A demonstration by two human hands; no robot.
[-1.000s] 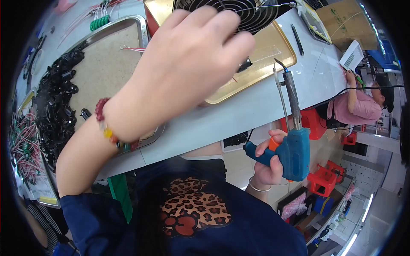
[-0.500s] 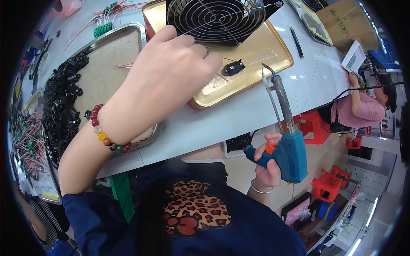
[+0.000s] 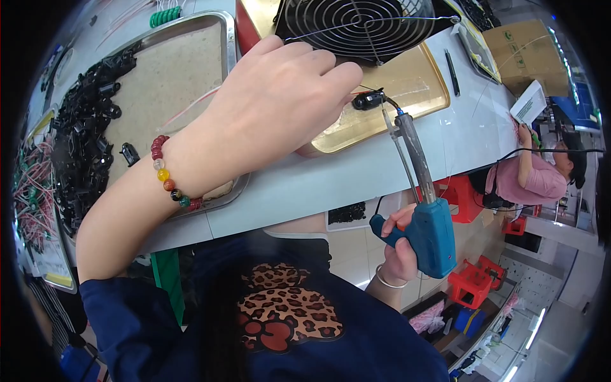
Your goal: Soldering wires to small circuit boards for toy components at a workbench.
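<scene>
My left hand (image 3: 289, 95) is closed, knuckles up, over the gold tray (image 3: 407, 95). A thin red-and-white wire (image 3: 191, 108) runs under its wrist to the fingers, which pinch it; the fingertips are hidden. Just right of these fingers lies a small black plastic part (image 3: 367, 100) on the tray. My right hand (image 3: 401, 245) grips a teal soldering gun (image 3: 434, 239) by its handle, with fingers at the orange trigger. The gun points upward, and its bent tip (image 3: 393, 102) meets the right end of the black part. A thin feed tube runs alongside the barrel.
A black fan with a wire guard (image 3: 366, 25) stands over the gold tray's far side. At left, a metal tray (image 3: 230, 38) holds a heap of black parts (image 3: 83, 140). A black pen (image 3: 452, 73) lies at right. A person in pink (image 3: 525, 178) sits farther right.
My right hand has raised the soldering gun's tip leftward onto the black part. My left hand has shifted right with the wire. The whole view has also shifted slightly.
</scene>
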